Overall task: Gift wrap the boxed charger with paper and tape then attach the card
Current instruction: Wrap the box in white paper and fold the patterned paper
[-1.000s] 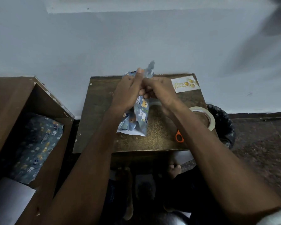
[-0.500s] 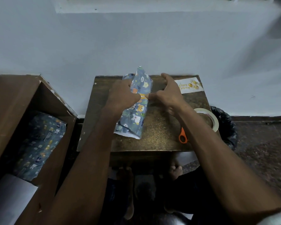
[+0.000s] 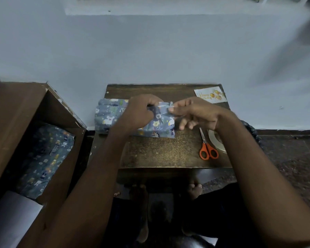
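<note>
On the small wooden table [image 3: 159,153] by the wall, the left hand [image 3: 138,113] is gripping the wrapped box [image 3: 111,115] with curled fingers while the right hand [image 3: 195,111] is pinching its right-end paper flap, probably needing the tape [image 3: 216,140] next.

On the counter [image 3: 161,154] the wrapped parcel [image 3: 111,115] lies at the back left, the card [image 3: 210,96] at the back right corner. Scissors [image 3: 207,149] lie on the right, the tape roll [image 3: 217,140] just beside them.

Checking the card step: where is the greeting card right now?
In the head view the greeting card lies flat at the table's far right corner, beyond the right hand and scissors, untouched.
</note>
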{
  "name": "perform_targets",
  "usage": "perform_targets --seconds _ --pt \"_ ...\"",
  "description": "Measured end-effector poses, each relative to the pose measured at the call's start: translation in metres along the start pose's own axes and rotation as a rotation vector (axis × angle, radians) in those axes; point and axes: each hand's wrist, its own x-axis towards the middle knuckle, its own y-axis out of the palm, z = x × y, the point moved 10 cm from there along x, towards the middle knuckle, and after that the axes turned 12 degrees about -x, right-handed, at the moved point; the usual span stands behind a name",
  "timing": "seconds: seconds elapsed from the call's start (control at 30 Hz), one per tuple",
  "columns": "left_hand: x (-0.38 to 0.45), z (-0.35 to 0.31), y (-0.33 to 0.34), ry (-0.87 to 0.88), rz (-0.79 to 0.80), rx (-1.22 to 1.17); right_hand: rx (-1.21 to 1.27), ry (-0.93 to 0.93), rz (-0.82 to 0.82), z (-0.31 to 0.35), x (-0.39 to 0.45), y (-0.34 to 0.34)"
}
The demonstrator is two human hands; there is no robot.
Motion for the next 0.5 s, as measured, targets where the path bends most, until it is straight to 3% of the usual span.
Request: perform_targets --seconds 0.1,0.23,0.37,0.5 --pt "-0.002 -0.009 0.000 0.066 -0.009 -0.103 -0.035 -0.032 -0.128 -0.004 -0.001 -0.026" --pt "0.002 -0.002 -0.002 0.077 -0.043 -0.101 -0.326 -0.160 -0.407 0.002 0.007 -0.047" --pt "0.000 -0.010 -0.006 0.166 -0.088 -0.047 -0.400 -0.327 -0.381 0.017 0.021 -0.020" --pt "-0.005 -0.016 -0.016 0.183 -0.163 -0.016 -0.582 -0.346 -0.582 0.024 0.021 -0.023"
